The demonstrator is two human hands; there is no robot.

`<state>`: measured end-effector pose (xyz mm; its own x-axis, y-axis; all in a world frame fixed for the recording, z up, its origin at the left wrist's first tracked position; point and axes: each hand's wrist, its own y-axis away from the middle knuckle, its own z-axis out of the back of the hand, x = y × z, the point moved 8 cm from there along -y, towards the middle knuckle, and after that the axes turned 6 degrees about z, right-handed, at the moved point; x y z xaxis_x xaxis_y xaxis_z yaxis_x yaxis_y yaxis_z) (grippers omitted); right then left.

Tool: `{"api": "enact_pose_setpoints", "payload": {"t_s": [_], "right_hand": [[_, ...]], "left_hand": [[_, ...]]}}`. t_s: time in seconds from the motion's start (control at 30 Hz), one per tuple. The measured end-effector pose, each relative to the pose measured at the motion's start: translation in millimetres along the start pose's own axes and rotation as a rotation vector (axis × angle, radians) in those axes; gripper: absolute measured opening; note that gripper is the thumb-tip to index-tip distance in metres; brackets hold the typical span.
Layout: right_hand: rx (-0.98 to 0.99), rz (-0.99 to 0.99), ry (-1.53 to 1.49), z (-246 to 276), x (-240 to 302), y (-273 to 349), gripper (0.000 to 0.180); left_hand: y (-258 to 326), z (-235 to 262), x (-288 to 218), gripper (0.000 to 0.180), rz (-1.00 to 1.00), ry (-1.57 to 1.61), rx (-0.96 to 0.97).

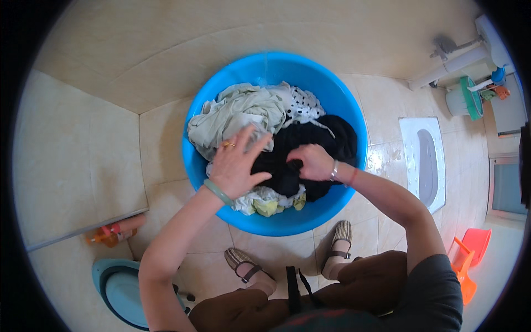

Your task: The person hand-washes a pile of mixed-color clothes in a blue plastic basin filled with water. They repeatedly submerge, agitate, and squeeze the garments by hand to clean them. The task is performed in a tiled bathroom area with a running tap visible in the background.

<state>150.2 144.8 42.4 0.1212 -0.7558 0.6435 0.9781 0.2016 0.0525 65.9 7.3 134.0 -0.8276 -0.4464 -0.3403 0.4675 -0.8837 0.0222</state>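
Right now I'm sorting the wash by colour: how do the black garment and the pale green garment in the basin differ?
The black garment is dark and lies right of centre; the pale green garment is light and heaped at the upper left. The right hand pinches the black one, while the left hand lies spread, fingertips reaching the green one. Both sit crumpled in the blue basin.

right hand (314, 162) fingers (296, 164) buried in black garment (321, 138); basin (276, 66) bottom hidden under laundry.

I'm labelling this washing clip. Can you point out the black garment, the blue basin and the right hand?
black garment (326, 138), head view, on the bare fold above the right hand.
blue basin (276, 69), head view, on its far inner wall.
right hand (312, 162), head view, on the back of the hand gripping the black cloth.
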Motion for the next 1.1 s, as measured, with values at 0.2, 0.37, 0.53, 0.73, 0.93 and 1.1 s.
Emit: {"api": "enact_pose_setpoints", "payload": {"t_s": [0.2, 0.37, 0.53, 0.73, 0.93, 1.1], "right_hand": [[0.284, 0.18, -0.116, -14, 54, 38, 0.029], [0.396, 0.125, 0.063, -50, 38, 39, 0.03], [0.594, 0.179, 0.104, -64, 45, 36, 0.034], [-0.065, 0.052, -0.257, 49, 43, -63, 0.029], [-0.249, -0.013, 0.17, 40, -9, -158, 0.081], [-0.068, 0.054, 0.215, 3, 9, -134, 0.064]], "left_hand": [[-29, 1, 42, 0.075, 0.084, -0.044, -0.147], [-51, -39, 47, 0.058, 0.092, -0.171, -0.022], [-29, -99, 38, 0.035, -0.077, -0.026, 0.134], [-13, -88, 43, 0.026, -0.131, 0.057, -0.033], [-4, -42, 19, 0.03, -0.182, 0.089, -0.034], [-25, 25, 71, 0.029, 0.143, 0.284, -0.532]]}}
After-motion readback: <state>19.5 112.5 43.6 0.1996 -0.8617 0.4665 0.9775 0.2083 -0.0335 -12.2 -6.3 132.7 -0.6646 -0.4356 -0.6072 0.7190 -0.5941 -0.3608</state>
